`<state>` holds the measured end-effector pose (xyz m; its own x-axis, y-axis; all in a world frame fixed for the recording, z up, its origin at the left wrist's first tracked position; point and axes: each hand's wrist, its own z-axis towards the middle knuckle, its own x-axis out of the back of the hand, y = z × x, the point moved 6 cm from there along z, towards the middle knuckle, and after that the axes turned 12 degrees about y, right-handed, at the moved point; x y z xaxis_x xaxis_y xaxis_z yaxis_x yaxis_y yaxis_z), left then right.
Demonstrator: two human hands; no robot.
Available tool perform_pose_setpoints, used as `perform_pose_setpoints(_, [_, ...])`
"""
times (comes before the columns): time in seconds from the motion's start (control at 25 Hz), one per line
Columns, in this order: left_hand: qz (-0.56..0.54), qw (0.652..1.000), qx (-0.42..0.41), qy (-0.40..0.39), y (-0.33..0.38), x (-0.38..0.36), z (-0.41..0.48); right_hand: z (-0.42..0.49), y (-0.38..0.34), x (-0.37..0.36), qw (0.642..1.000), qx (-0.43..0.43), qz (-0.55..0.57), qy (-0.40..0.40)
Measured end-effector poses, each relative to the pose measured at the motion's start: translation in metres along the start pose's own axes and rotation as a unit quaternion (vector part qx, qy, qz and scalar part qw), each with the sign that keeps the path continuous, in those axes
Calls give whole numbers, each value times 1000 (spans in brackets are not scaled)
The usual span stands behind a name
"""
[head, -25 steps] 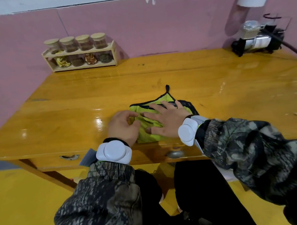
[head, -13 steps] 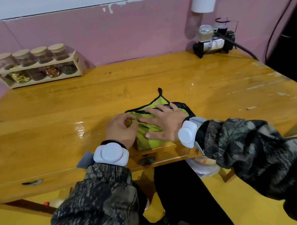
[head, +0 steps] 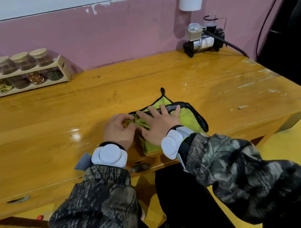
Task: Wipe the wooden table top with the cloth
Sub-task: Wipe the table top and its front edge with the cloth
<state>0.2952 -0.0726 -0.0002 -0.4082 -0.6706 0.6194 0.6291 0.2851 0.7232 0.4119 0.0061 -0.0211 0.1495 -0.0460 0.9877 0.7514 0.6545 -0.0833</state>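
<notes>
A yellow-green cloth [head: 188, 117] with black edging and a small black loop lies folded near the front edge of the glossy wooden table top [head: 57, 120]. My right hand [head: 160, 124] lies flat on the cloth with fingers spread, pressing it down. My left hand [head: 119, 131] sits at the cloth's left edge, its curled fingers pinching the fabric. Both wrists wear white bands over camouflage sleeves. Most of the cloth's middle is hidden under my hands.
A wooden rack [head: 28, 81] with several cork-lidded spice jars stands at the back left against the pink wall. A small air compressor [head: 203, 39] with a black hose sits at the back right. The table's right end shows pale scuffs [head: 254, 81]. Drawer handles [head: 141, 167] sit below the front edge.
The camera view has swung to the right, so the rack has slid left in frame. My hands stay on the cloth, and its right side now lies more exposed.
</notes>
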Motion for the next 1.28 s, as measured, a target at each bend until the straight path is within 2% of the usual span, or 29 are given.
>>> perform_pose_setpoints(0.36, [-12, 1000, 19, -2, 8, -14, -3, 5, 45, -8, 1000, -4, 24, 0])
perform_pose_setpoints(0.52, [-2, 1000, 2, -23, 29, -42, -1, 0, 77, -1, 1000, 0, 18, 2])
perform_pose_setpoints(0.6, [-27, 998, 3, -52, 61, -83, -4, -10, 123, 6, 999, -33, 6, 10])
perform_pose_setpoints(0.8, [-48, 997, 35, -56, 65, -92, 3, -7, 127, 9, 999, -26, 27, 17])
perform_pose_setpoints(0.96, [-49, 997, 8, -67, 91, -112, -1, -9, 169, 12, 998, -51, 28, 0])
perform_pose_setpoints(1.28, [-58, 993, -53, -84, 138, -149, -15, -22, 240, 13, 997, -76, 17, 27])
